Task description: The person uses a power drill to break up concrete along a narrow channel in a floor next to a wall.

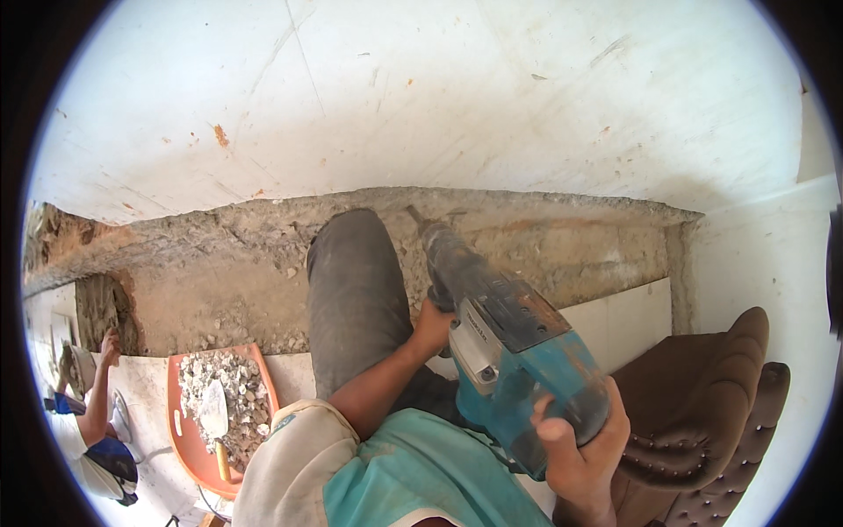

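Observation:
A teal and black demolition hammer (514,338) slants across my lap, its dusty chisel (414,213) pointing up and left. The chisel tip is at the rough strip along the foot of the white wall (457,105); whether it touches is too small to tell. My left hand (435,328) is closed round the side grip near the tool's front. At the back end, my right hand (584,448) wraps round the rear handle. My bent knee (356,272), in dark trousers, rises left of the chisel.
An orange tray of rubble (176,439) holds a trowel (215,422) on the left. Beyond it another person (88,439) crouches, one hand raised. A brown tufted sofa (702,422) stands close on the right. Broken, bare ground (211,299) runs along the wall.

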`<state>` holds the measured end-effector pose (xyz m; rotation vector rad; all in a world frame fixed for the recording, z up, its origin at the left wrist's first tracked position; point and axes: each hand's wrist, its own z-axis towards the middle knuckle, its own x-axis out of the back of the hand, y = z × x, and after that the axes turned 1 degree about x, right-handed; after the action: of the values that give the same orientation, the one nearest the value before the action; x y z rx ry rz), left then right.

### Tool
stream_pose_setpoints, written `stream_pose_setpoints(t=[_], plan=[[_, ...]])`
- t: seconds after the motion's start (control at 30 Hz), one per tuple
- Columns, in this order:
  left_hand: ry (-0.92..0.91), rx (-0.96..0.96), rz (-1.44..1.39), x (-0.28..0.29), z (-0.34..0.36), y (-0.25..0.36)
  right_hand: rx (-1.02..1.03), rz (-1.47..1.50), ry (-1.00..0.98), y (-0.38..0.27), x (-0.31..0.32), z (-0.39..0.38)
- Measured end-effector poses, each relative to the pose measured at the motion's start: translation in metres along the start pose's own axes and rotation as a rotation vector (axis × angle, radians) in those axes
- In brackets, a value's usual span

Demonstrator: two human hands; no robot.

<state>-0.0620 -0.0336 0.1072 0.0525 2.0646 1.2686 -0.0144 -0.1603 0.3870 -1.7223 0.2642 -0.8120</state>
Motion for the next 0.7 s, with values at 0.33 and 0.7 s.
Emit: stream_pose_setpoints(t=[0.33,0.7], plan=[[-0.006,-0.055,0.05,0.005,0.007,0.001,-0.041,0.059,0.005,-0.016,-0.013,0.005],[0.16,0.259,-0.042,0.002,0.014,0.026,-0.026,-0.07,-0.012,-0.028,-0.035,0.04]])
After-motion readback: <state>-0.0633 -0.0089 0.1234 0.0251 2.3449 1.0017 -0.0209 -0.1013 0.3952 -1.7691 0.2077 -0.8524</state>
